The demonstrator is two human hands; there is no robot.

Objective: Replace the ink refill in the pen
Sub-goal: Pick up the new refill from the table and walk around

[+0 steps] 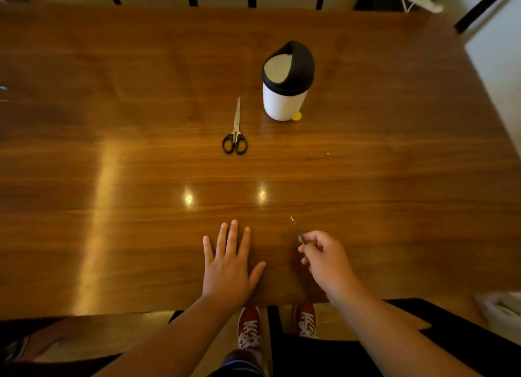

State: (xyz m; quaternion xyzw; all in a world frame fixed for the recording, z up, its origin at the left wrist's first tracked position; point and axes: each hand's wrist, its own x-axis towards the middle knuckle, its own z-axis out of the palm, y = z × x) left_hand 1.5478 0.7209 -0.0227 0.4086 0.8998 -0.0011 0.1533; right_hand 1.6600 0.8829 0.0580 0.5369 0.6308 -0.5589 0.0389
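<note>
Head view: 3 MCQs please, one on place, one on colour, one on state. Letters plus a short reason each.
1. Where do the scissors lie?
A. left of the bin
B. inside the bin
C. under the left hand

2. What colour is the bin's lid?
A. red
B. black
C. green

3. What is the right hand doing?
A. lying flat on the table
B. gripping the scissors
C. pinching a thin refill

Answers: 1 A, the scissors lie on the wood just left of the bin. 2 B, the lid is black over a white body. 3 C, the thin refill sticks up from its fingertips.
</note>
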